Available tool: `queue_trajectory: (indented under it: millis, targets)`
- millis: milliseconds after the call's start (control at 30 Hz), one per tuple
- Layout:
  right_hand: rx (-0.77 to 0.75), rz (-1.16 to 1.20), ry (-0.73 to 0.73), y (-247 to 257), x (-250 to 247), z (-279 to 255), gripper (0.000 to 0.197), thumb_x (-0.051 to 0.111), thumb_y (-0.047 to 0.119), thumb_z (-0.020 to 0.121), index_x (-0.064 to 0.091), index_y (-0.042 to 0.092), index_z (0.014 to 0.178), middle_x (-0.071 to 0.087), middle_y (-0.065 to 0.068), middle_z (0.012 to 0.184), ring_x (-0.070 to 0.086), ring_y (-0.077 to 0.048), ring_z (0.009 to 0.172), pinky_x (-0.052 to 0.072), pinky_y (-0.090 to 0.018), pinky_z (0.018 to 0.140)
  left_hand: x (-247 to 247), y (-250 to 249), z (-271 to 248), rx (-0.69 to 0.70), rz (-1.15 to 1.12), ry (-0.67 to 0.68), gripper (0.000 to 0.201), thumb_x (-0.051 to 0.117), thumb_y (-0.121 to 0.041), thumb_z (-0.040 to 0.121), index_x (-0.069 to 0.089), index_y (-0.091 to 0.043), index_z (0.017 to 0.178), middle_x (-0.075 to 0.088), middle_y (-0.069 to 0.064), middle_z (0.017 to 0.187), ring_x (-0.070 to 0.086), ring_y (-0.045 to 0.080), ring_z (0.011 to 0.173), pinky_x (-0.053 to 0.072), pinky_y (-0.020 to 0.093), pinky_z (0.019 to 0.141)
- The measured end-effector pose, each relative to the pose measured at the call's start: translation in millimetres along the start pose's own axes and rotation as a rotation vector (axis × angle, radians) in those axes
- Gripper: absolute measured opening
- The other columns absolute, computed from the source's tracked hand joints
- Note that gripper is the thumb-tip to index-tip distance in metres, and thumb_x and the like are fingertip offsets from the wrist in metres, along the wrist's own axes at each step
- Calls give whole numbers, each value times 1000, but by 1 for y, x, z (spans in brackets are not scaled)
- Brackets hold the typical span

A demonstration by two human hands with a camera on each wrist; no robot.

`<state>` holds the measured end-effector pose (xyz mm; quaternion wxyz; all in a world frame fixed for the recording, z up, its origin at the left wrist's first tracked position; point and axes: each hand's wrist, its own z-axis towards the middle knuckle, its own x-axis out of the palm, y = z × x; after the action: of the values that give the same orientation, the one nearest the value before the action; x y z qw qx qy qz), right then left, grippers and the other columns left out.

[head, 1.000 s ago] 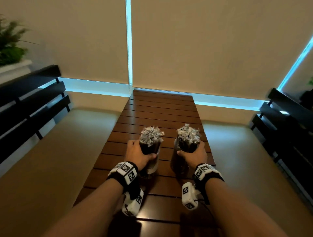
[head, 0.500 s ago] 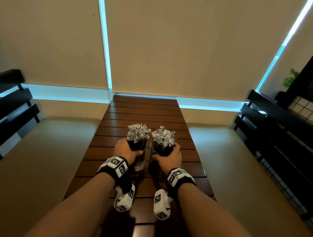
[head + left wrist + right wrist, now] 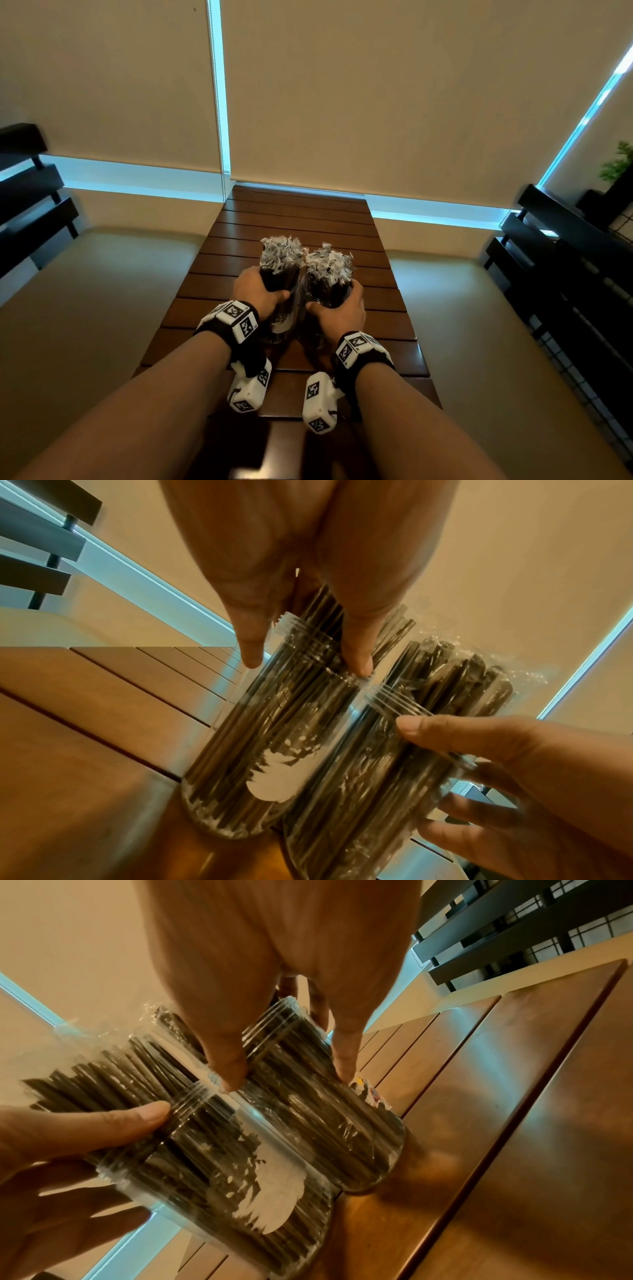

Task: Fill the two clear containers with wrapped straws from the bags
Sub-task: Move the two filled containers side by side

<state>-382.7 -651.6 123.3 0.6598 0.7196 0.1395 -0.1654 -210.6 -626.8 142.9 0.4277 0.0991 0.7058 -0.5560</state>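
Note:
Two clear containers packed with dark wrapped straws stand side by side on the slatted wooden table (image 3: 298, 212). My left hand (image 3: 263, 291) grips the left container (image 3: 282, 317) near its threaded rim. My right hand (image 3: 337, 306) grips the right container (image 3: 325, 291) the same way. Crinkled wrapper ends (image 3: 281, 251) stick out of both tops. In the left wrist view my left hand (image 3: 304, 654) holds the left container (image 3: 260, 737), which bears a white label. In the right wrist view my right hand (image 3: 287, 1066) holds the right container (image 3: 325, 1123). No bags are in view.
Dark slatted bench backs stand at the left (image 3: 30, 205) and right (image 3: 565, 274), with beige seat cushions (image 3: 85, 308) on both sides of the table. Closed blinds (image 3: 376, 102) hang behind the table. A small plant (image 3: 616, 168) sits at the far right.
Both hands have slid the containers towards each other, closing the gap until they stand side by side. The head view has turned to the right.

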Motion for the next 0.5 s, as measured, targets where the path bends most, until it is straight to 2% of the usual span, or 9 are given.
queue_trajectory:
  millis: [100,133,167,200,267,333,400,500]
  targets:
    - [12,-24,10,0,-2,0,98,86,30,68,29,27,147,44,-7,143,43,-31,133,42,-44,106,-5,-4,-4,-2,-10,37,48,84,-31,71,66,-13,112,70,5,110,64,24,104,43,24,78]
    - [12,-33,16,2,-4,-1,99,86,31,68,28,27,147,43,-8,144,42,-31,134,41,-44,107,-6,-2,-3,-3,-11,50,57,86,-37,67,64,-13,115,68,5,113,63,23,106,45,25,80]
    - [11,-39,23,2,-6,-2,101,87,32,68,26,27,149,40,-8,146,40,-31,135,40,-44,108,-7,1,-2,-3,-18,58,75,86,-46,60,59,-14,122,63,6,121,60,24,112,47,27,86]
    - [12,-47,33,5,-9,-6,105,86,34,68,22,27,151,35,-9,149,37,-32,137,38,-43,108,-9,7,-3,-14,-15,68,97,85,-55,52,48,-15,133,53,8,134,53,26,123,47,33,96]
    - [31,-57,52,11,-16,-15,113,85,42,70,12,25,155,21,-10,157,29,-32,142,36,-43,109,-19,15,-11,-74,-3,91,131,86,-59,51,15,-14,152,20,11,154,32,31,139,36,43,111]
    - [18,-66,53,20,-25,-24,112,81,50,73,10,24,156,13,-8,159,26,-32,144,35,-44,110,-27,25,-20,-101,18,120,140,87,-58,53,-2,-18,154,2,8,159,23,33,144,30,46,115]
    - [-59,-119,-11,33,-38,-32,95,75,53,77,24,24,151,21,-7,155,32,-29,140,37,-42,109,-42,33,-30,-64,34,143,137,85,-58,57,-4,-21,155,1,7,160,25,32,144,31,45,115]
    - [-226,-150,-155,63,-75,-50,42,70,40,85,53,27,121,47,0,130,48,-19,122,42,-29,96,-67,52,-63,-11,129,163,118,79,-58,68,8,-21,155,12,8,156,32,27,140,34,38,113]
